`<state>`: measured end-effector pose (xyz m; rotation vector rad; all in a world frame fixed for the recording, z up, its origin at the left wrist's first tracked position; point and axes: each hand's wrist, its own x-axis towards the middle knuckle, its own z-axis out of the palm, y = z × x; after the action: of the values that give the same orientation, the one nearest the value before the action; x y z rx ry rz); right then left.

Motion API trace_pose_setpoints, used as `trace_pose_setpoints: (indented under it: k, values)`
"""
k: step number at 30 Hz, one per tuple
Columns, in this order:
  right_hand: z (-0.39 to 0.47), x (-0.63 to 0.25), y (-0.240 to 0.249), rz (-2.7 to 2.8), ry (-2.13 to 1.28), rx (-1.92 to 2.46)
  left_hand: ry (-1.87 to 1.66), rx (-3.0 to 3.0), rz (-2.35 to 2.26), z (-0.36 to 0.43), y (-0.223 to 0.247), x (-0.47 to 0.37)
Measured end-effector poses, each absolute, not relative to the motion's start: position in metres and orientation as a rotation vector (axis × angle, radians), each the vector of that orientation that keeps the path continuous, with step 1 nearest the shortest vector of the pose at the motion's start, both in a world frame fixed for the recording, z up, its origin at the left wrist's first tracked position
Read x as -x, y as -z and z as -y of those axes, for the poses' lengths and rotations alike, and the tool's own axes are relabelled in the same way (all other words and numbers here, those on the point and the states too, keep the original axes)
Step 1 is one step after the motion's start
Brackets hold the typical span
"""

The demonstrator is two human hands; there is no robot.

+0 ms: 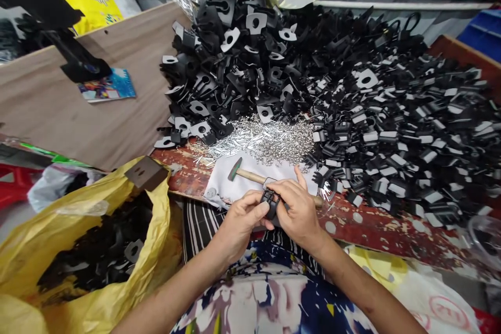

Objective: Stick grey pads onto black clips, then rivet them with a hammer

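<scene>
Between my two hands, above the bench's front edge, is a small black plastic clip part (270,203). My left hand (246,215) pinches it with thumb and fingers from the left. My right hand (296,206) grips its right side, with one finger raised. Just behind the hands a hammer (250,175) lies on a pale sheet (221,186), its head to the left and its handle passing partly behind my right hand. Beyond it spreads a heap of small silvery pins (266,141).
Large piles of black plastic parts (235,73) and smaller black clips (391,146) cover the bench behind and to the right. A yellow sack (164,250) holding black pieces stands at lower left. A wooden board (129,62) borders the left; a clear tub (485,235) sits far right.
</scene>
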<state>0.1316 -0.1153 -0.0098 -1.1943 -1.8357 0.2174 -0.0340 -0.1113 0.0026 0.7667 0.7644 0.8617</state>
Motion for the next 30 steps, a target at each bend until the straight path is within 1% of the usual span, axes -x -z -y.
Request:
trace_pose_setpoints:
  k: [6, 8, 15, 17, 19, 21, 23, 28, 30]
  values:
    - [0.124, -0.129, 0.006, 1.992, -0.087, 1.188, -0.913, -0.887, -0.773, 0.111, 0.010, 0.038]
    - [0.127, -0.129, 0.002, 2.027, -0.196, 1.168, -0.922, -0.937, -0.786, 0.108, 0.015, 0.041]
    - [0.115, -0.149, -0.024, 2.153, -0.781, 1.058, -0.953, -1.161, -0.929, 0.099, 0.013, 0.064]
    - [0.097, -0.160, -0.026, 2.167, -0.852, 1.107, -0.906, -1.134, -0.915, 0.101, 0.010, 0.072]
    - [0.075, -0.170, -0.021, 2.133, -0.681, 1.353, -0.884, -1.129, -0.924, 0.104, 0.008, 0.078]
    - [0.051, -0.173, -0.012, 2.135, -0.387, 1.666, -0.884, -1.145, -0.953, 0.107, 0.008, 0.079]
    - [0.033, -0.171, -0.001, 2.211, -0.219, 1.835, -0.894, -1.127, -0.981, 0.108, 0.009, 0.078]
    - [0.028, -0.165, 0.007, 2.306, -0.217, 1.788, -0.928, -0.988, -0.966, 0.105, 0.015, 0.075]
    - [0.040, -0.164, 0.001, 2.190, -0.320, 1.632, -0.908, -0.930, -0.949, 0.104, 0.015, 0.074]
